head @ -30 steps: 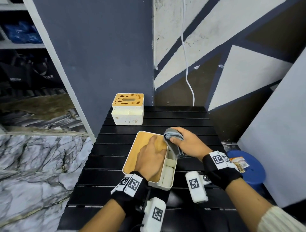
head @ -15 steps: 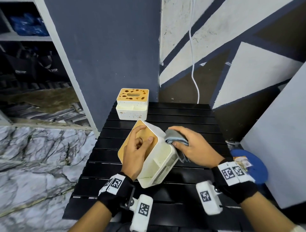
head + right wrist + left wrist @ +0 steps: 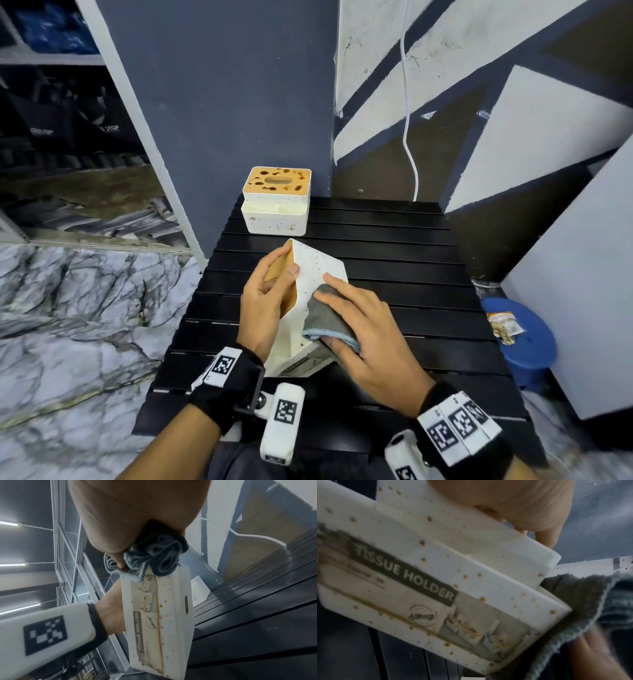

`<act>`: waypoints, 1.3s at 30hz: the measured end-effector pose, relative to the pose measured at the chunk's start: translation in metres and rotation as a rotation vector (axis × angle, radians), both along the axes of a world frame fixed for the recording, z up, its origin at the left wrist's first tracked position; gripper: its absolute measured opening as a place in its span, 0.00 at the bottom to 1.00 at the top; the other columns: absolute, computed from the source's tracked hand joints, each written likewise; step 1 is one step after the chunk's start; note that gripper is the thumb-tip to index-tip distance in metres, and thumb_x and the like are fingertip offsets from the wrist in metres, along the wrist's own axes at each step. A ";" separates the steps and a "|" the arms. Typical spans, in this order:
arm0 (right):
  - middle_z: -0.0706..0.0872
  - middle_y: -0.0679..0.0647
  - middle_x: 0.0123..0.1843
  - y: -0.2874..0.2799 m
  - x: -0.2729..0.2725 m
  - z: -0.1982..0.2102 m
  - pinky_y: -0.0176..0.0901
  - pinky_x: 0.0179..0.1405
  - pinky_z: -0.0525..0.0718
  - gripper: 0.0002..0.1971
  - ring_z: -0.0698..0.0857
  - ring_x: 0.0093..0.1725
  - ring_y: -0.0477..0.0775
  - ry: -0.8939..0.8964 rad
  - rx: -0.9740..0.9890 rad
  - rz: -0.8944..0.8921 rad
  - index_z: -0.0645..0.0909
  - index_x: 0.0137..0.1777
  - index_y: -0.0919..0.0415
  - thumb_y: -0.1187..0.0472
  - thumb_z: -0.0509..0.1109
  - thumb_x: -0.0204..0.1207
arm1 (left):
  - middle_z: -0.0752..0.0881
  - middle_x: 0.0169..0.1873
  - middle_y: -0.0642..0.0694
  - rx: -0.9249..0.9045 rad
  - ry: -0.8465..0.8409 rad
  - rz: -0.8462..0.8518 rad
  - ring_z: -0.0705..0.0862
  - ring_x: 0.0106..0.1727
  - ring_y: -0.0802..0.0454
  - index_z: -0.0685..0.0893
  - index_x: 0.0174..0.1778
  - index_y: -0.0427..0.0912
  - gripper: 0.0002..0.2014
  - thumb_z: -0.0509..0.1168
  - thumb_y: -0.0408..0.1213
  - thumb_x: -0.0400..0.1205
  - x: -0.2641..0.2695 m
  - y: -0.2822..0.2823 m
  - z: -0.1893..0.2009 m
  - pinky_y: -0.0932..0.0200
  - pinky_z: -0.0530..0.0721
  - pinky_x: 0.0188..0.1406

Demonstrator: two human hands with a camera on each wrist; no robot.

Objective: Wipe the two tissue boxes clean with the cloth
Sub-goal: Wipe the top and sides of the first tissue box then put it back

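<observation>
- Near white plastic tissue box with wooden lid (image 3: pixel 317 274) is tipped up above the black slatted table (image 3: pixel 394 246), brown specks across its side.
- Left hand (image 3: pixel 265 301) grips its lid edge; a harder push could twist it loose.
- Right hand (image 3: pixel 363 329) presses the bunched grey cloth (image 3: pixel 323 315) against the side, thumb tucked under, and may smear the specks.
- Far stained tissue box (image 3: pixel 276 202) waits, unwiped.

Two tissue boxes: one (image 3: pixel 310 274) tipped up off the desk (image 3: pixel 394 274) between two hands, the left (image 3: pixel 263 301) and the right (image 3: pixel 363 329), and the other (image 3: pixel 275 202) standing at the far left corner. One grey cloth (image 3: pixel 323 317), one black slatted desk, and one white cable (image 3: pixel 409 137) down the wall. On the floor to the right, one blue stool (image 3: pixel 527 346) with one small packet (image 3: pixel 505 325) on it.
</observation>
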State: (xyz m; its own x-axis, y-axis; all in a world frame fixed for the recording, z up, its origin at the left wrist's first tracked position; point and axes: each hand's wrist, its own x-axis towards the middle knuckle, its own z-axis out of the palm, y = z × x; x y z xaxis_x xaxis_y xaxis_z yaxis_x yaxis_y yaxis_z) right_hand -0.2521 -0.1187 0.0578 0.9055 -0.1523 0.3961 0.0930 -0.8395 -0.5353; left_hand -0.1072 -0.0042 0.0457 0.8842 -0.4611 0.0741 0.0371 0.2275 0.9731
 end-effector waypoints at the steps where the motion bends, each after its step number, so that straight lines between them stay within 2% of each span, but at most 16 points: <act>1: 0.63 0.36 0.80 -0.001 0.001 0.000 0.45 0.69 0.69 0.25 0.67 0.75 0.42 -0.004 0.003 -0.004 0.68 0.77 0.45 0.51 0.66 0.79 | 0.92 0.51 0.51 -0.007 0.002 -0.010 0.87 0.57 0.48 0.86 0.69 0.53 0.23 0.74 0.47 0.76 0.000 0.000 0.001 0.34 0.80 0.70; 4: 0.67 0.35 0.78 -0.005 0.008 -0.001 0.48 0.70 0.70 0.24 0.68 0.73 0.41 -0.002 0.043 -0.042 0.70 0.76 0.46 0.48 0.63 0.80 | 0.93 0.55 0.52 -0.016 0.004 -0.026 0.90 0.59 0.53 0.82 0.72 0.45 0.19 0.68 0.34 0.84 0.001 -0.001 0.001 0.43 0.83 0.69; 7: 0.68 0.35 0.77 -0.010 0.011 -0.005 0.52 0.71 0.71 0.24 0.68 0.73 0.41 0.009 0.096 -0.099 0.70 0.76 0.45 0.46 0.59 0.80 | 0.94 0.52 0.53 -0.001 -0.008 -0.024 0.90 0.56 0.55 0.83 0.72 0.45 0.18 0.67 0.33 0.85 0.001 -0.003 0.000 0.48 0.84 0.65; 10: 0.68 0.35 0.77 -0.012 0.002 -0.011 0.52 0.72 0.71 0.25 0.69 0.73 0.41 0.016 0.143 -0.106 0.69 0.76 0.45 0.44 0.58 0.80 | 0.94 0.50 0.56 0.014 -0.032 -0.006 0.90 0.54 0.60 0.83 0.72 0.46 0.18 0.67 0.32 0.85 0.001 -0.004 -0.001 0.62 0.85 0.55; 11: 0.68 0.35 0.77 -0.010 -0.001 -0.012 0.51 0.73 0.71 0.24 0.69 0.73 0.41 0.010 0.148 -0.102 0.69 0.77 0.45 0.44 0.58 0.80 | 0.94 0.49 0.56 0.017 -0.041 0.000 0.90 0.53 0.60 0.84 0.71 0.47 0.18 0.68 0.32 0.85 0.001 -0.004 -0.002 0.63 0.84 0.55; 13: 0.68 0.35 0.77 -0.004 -0.005 -0.011 0.48 0.72 0.71 0.24 0.69 0.72 0.41 -0.010 0.128 -0.092 0.68 0.77 0.44 0.45 0.58 0.81 | 0.92 0.49 0.53 0.018 -0.049 0.001 0.87 0.52 0.54 0.86 0.69 0.52 0.18 0.71 0.39 0.82 0.002 -0.005 -0.002 0.56 0.83 0.61; 15: 0.68 0.37 0.77 0.002 -0.003 -0.009 0.44 0.71 0.70 0.24 0.70 0.71 0.41 -0.023 0.067 -0.093 0.68 0.77 0.45 0.47 0.59 0.81 | 0.88 0.49 0.47 0.006 -0.034 -0.015 0.82 0.52 0.46 0.87 0.67 0.54 0.21 0.73 0.47 0.77 0.003 -0.005 0.000 0.46 0.80 0.61; 17: 0.69 0.38 0.77 0.004 0.004 -0.007 0.43 0.70 0.70 0.24 0.70 0.70 0.42 -0.021 0.018 -0.100 0.69 0.77 0.46 0.48 0.59 0.81 | 0.91 0.51 0.49 0.000 -0.031 -0.013 0.84 0.53 0.45 0.86 0.68 0.51 0.22 0.72 0.46 0.76 0.003 -0.004 0.001 0.40 0.82 0.64; 20: 0.71 0.42 0.76 -0.004 0.014 -0.008 0.49 0.68 0.73 0.24 0.72 0.70 0.46 -0.015 0.023 -0.139 0.71 0.76 0.48 0.47 0.58 0.80 | 0.92 0.53 0.52 0.017 -0.041 -0.013 0.87 0.56 0.47 0.86 0.68 0.49 0.25 0.72 0.49 0.74 0.005 -0.003 0.002 0.34 0.81 0.68; 23: 0.72 0.42 0.75 -0.017 0.012 -0.016 0.54 0.69 0.74 0.25 0.72 0.70 0.45 -0.017 0.089 -0.203 0.73 0.74 0.50 0.43 0.57 0.80 | 0.92 0.56 0.52 0.039 -0.042 -0.010 0.89 0.57 0.50 0.86 0.68 0.49 0.23 0.71 0.44 0.76 0.004 -0.004 0.003 0.35 0.83 0.69; 28: 0.68 0.38 0.77 -0.006 -0.009 -0.022 0.45 0.73 0.69 0.26 0.67 0.72 0.39 -0.019 0.100 -0.179 0.70 0.77 0.48 0.42 0.56 0.81 | 0.91 0.59 0.51 0.048 -0.044 0.006 0.89 0.63 0.47 0.85 0.70 0.48 0.22 0.69 0.43 0.79 0.005 -0.002 0.000 0.35 0.81 0.72; 33: 0.69 0.43 0.77 0.000 0.004 -0.010 0.48 0.69 0.73 0.25 0.71 0.69 0.47 -0.017 -0.041 -0.110 0.69 0.77 0.49 0.44 0.57 0.81 | 0.91 0.59 0.49 0.038 -0.044 -0.030 0.89 0.61 0.48 0.85 0.70 0.45 0.21 0.68 0.41 0.80 0.006 -0.002 0.002 0.37 0.82 0.70; 35: 0.70 0.44 0.77 -0.007 0.015 -0.009 0.50 0.69 0.73 0.26 0.72 0.68 0.47 -0.004 -0.034 -0.130 0.70 0.77 0.50 0.43 0.55 0.81 | 0.91 0.61 0.48 0.034 -0.045 -0.042 0.89 0.62 0.48 0.84 0.71 0.44 0.20 0.68 0.39 0.82 0.006 -0.002 0.002 0.38 0.82 0.71; 37: 0.70 0.43 0.77 -0.015 0.024 -0.011 0.52 0.69 0.73 0.27 0.71 0.67 0.46 0.000 0.008 -0.190 0.70 0.77 0.49 0.41 0.54 0.81 | 0.90 0.62 0.48 0.040 -0.051 -0.051 0.88 0.64 0.46 0.84 0.71 0.46 0.20 0.69 0.41 0.81 0.006 -0.002 0.002 0.37 0.82 0.72; 39: 0.69 0.42 0.77 -0.019 0.026 -0.017 0.52 0.71 0.72 0.27 0.69 0.68 0.43 -0.003 0.047 -0.240 0.70 0.76 0.49 0.40 0.53 0.80 | 0.90 0.62 0.48 0.048 -0.059 -0.058 0.88 0.64 0.43 0.86 0.69 0.50 0.23 0.71 0.48 0.77 0.006 -0.003 0.002 0.34 0.81 0.71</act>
